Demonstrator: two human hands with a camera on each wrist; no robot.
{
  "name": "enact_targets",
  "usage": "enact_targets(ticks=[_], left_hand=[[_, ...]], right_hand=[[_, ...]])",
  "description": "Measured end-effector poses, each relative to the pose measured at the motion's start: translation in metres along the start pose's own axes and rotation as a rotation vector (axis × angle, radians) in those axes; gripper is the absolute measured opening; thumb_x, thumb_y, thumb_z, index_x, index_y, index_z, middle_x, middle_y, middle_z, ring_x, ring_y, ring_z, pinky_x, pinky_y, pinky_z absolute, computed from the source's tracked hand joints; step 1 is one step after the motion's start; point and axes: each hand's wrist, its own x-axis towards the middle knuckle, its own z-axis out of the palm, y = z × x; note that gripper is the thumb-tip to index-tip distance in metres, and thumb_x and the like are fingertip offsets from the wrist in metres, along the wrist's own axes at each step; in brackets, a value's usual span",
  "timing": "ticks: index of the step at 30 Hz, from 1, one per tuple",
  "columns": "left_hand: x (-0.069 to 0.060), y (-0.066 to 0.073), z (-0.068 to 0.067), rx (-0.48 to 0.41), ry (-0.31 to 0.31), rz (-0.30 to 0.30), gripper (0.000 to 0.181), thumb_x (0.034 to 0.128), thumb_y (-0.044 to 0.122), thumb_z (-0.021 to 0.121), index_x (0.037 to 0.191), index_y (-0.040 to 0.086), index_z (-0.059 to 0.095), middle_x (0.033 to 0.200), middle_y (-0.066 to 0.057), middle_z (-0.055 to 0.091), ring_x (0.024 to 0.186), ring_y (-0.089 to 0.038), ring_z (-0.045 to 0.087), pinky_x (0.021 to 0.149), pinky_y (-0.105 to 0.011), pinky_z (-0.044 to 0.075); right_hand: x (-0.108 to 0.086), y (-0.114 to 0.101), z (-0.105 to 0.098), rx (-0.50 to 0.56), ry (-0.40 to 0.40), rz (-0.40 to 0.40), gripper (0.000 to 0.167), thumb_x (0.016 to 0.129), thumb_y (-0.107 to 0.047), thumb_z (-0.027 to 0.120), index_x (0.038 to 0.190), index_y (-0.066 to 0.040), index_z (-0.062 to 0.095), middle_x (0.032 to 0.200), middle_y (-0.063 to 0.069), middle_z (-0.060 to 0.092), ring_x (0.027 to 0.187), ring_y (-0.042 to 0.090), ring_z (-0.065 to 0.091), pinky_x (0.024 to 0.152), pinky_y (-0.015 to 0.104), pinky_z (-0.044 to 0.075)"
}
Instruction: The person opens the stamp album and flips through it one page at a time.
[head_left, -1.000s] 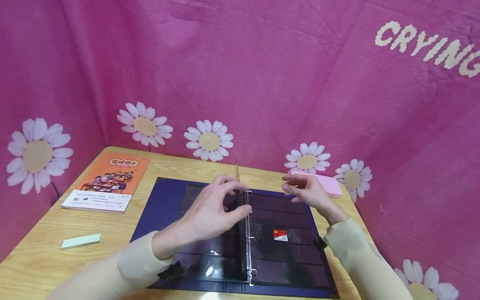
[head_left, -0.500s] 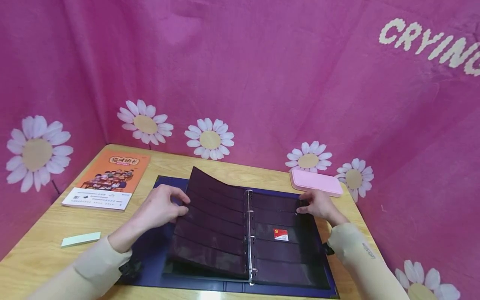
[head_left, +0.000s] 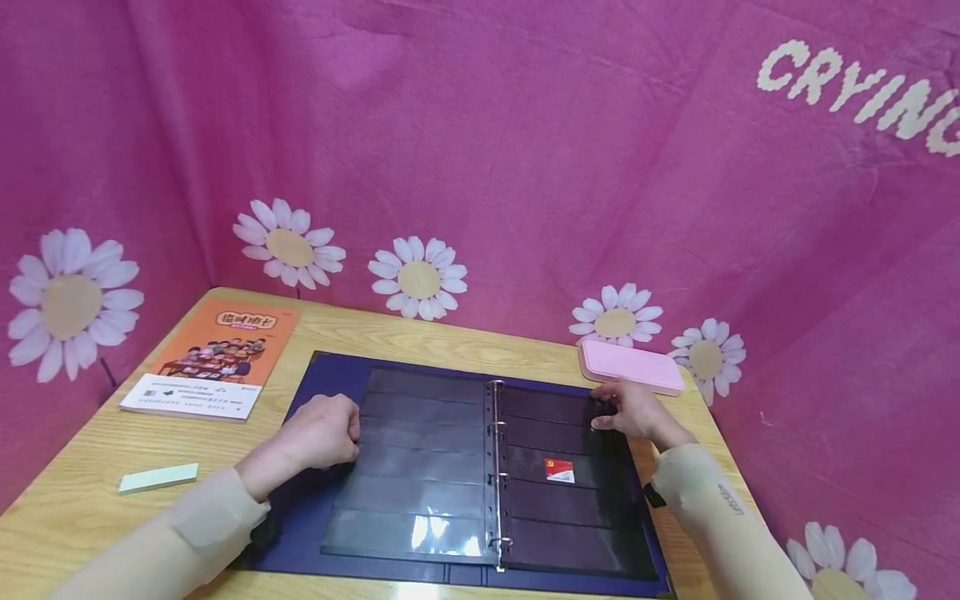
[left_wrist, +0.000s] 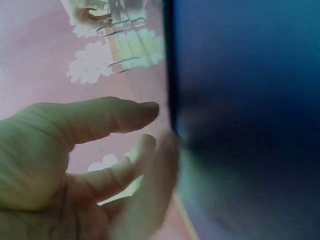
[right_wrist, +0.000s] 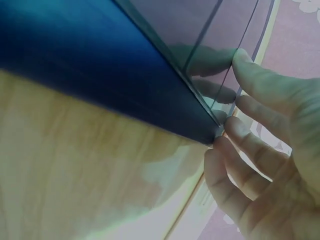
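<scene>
A dark blue ring binder (head_left: 300,517) lies open with black pocket pages on both sides of its metal rings. The left page (head_left: 420,454) lies flat and shows light reflections. My left hand (head_left: 318,429) is at that page's left edge with fingers bent; in the left wrist view thumb and fingertips are close to a dark edge, partly blurred. My right hand (head_left: 637,414) rests at the outer edge of the right page (head_left: 570,508), and in the right wrist view its thumb and fingertips touch the page. A small red-and-white stamp-like piece (head_left: 559,471) sits in a middle pocket there.
An orange booklet (head_left: 217,358) lies at the back left of the wooden table (head_left: 360,329). Nearer is a pale green strip-shaped block (head_left: 157,477). Behind the binder's right corner is a pink case (head_left: 632,367). A pink flowered cloth (head_left: 480,167) hangs around the table.
The raised black page has come down flat on the left side. My left hand has moved left from the rings to its outer edge. My right hand has lowered onto the right page's edge.
</scene>
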Motion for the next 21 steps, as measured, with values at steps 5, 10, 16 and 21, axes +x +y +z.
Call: enact_targets(ticks=[5,10,16,21], left_hand=[[0.004,0.014,-0.008,0.153,0.015,0.049,0.019,0.0875,0.019,0.09,0.085,0.015,0.071,0.078,-0.001,0.068,0.072,-0.02,0.059,0.064,-0.036,0.047],[0.023,0.044,0.001,0.173,-0.012,0.2,0.041,0.0931,0.034,0.091,0.125,0.011,0.079,0.116,-0.008,0.081,0.102,-0.025,0.071,0.095,-0.048,0.063],[0.053,0.077,0.027,0.212,-0.161,0.314,0.09,0.0863,0.051,0.096,0.161,0.014,0.061,0.171,-0.016,0.055,0.156,-0.042,0.051,0.128,-0.061,0.047],[0.066,0.091,0.043,0.317,-0.273,0.274,0.117,0.0728,0.058,0.104,0.17,0.02,0.05,0.181,-0.017,0.041,0.165,-0.046,0.039,0.13,-0.066,0.043]], right_hand=[[0.014,0.019,0.004,-0.074,-0.018,-0.132,0.051,0.086,-0.028,0.098,0.125,-0.002,0.078,0.1,0.012,0.07,0.093,0.029,0.062,0.089,0.048,0.056],[0.019,0.024,-0.002,-0.12,-0.05,-0.165,0.051,0.085,-0.031,0.099,0.12,-0.002,0.077,0.093,0.007,0.064,0.089,0.026,0.061,0.086,0.045,0.053],[0.019,0.013,-0.012,-0.104,-0.101,-0.124,0.049,0.081,-0.031,0.103,0.115,-0.006,0.078,0.092,0.005,0.064,0.089,0.024,0.06,0.086,0.045,0.051],[0.042,0.046,0.003,-0.114,-0.087,-0.214,0.04,0.077,-0.038,0.105,0.095,-0.019,0.075,0.088,-0.002,0.061,0.082,0.017,0.054,0.076,0.035,0.045]])
